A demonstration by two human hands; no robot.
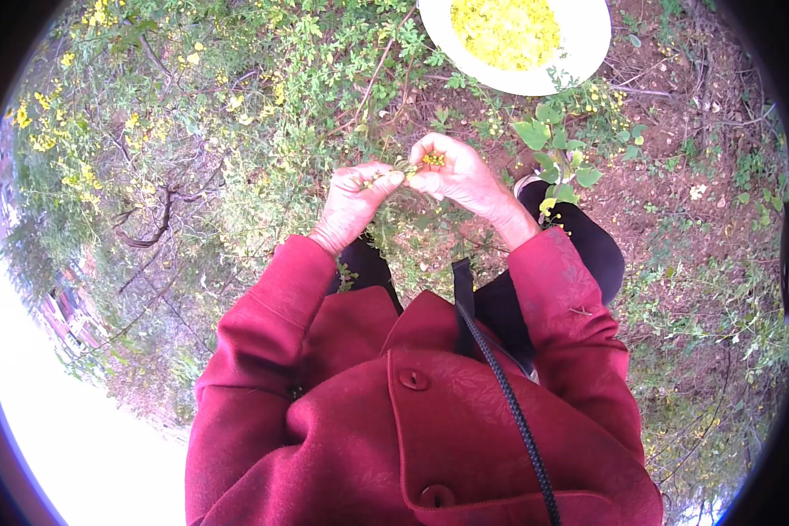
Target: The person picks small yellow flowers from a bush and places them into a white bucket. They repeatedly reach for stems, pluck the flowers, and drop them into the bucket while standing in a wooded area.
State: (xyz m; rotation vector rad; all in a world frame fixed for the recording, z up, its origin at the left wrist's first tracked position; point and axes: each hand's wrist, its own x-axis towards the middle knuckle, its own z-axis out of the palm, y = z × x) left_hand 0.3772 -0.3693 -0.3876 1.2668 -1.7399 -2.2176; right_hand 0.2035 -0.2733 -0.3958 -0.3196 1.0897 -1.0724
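Note:
My left hand (pixel 358 197) pinches thin green stems (pixel 404 169) between thumb and fingertips. Just to the right, my right hand (pixel 457 172) has small yellow flower heads (pixel 433 159) in its curled fingers, and its fingertips meet the same stems. The two hands nearly touch each other in front of my knees. Beyond them at the top stands a white bowl-like container (pixel 578 49), cut off by the picture's edge. A heap of yellow blossoms (pixel 505 33) lies inside it.
Wild plants with yellow flowers (pixel 46 131) grow densely at the left, around a bent dry branch (pixel 164 220). A broad-leaved green plant (pixel 559 154) rises beside my right knee. Reddish bare soil (pixel 670 158) lies at the right. A black braided cord (pixel 509 388) hangs over my red coat.

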